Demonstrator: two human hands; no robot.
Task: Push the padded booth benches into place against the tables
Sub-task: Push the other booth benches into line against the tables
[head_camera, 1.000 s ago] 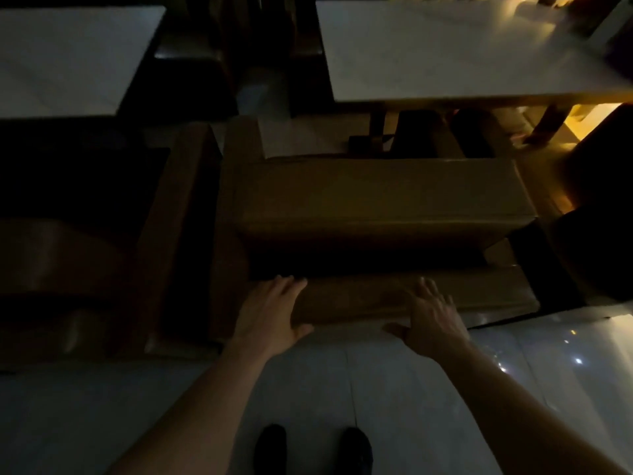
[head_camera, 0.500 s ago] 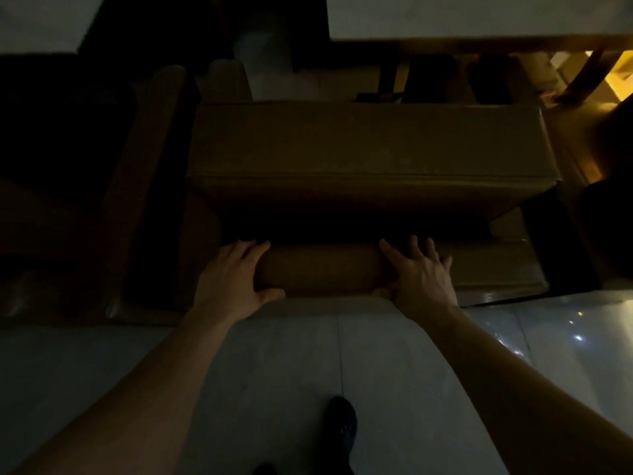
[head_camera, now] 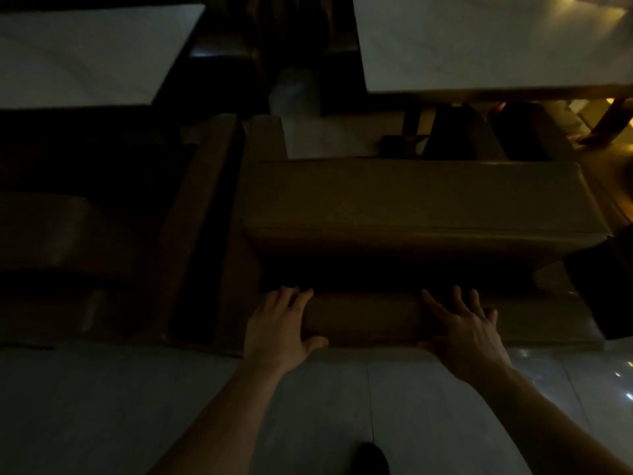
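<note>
My left hand [head_camera: 278, 323] and right hand [head_camera: 467, 332] lying flat, fingers spread, palms pressing on top of padded backrest [head_camera: 363, 317] of brown booth bench [head_camera: 418, 200]; thumbs hooking over its near edge, nothing clasped. Bench seat sitting beyond backrest, short of white table [head_camera: 489, 46], strip of floor showing between. Second bench [head_camera: 202, 214] standing left of bench, beside another table [head_camera: 85, 53]. Room dim.

my left hand [head_camera: 279, 325] and right hand [head_camera: 469, 337] are bare, no rings or watch; both forearms are unsleeved to the frame edge; one dark shoe [head_camera: 371, 457] shows below (dim light hides detail)
</note>
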